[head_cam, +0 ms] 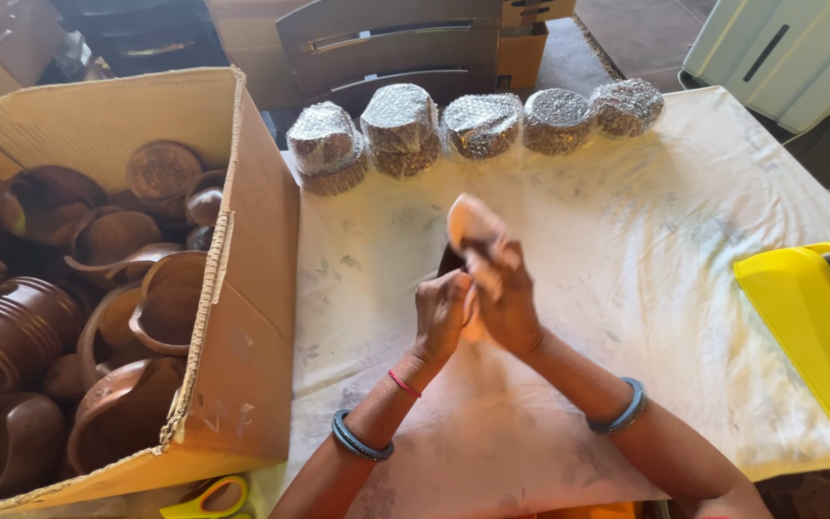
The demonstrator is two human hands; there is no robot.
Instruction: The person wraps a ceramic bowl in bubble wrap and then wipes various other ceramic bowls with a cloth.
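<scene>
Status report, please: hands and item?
Left hand and right hand both closed on one small clay piece, above the white cloth. Nothing blocks them.

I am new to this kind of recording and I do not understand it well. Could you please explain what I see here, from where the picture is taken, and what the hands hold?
There is no machine here. One camera sits on a person's head and looks down, so the two arms entering from the bottom edge are that person's own.

The left hand and the right hand meet above a table covered with a pale cloth. Together they hold a small clay-coloured piece; it is blurred, so its exact shape is unclear, and something dark shows just behind it.

At the far edge of the cloth stands a row of bubble-wrapped bundles. On the left is an open cardboard box full of brown clay pots. On the right lies a yellow tape dispenser. Yellow scissor handles show at the bottom.
</scene>
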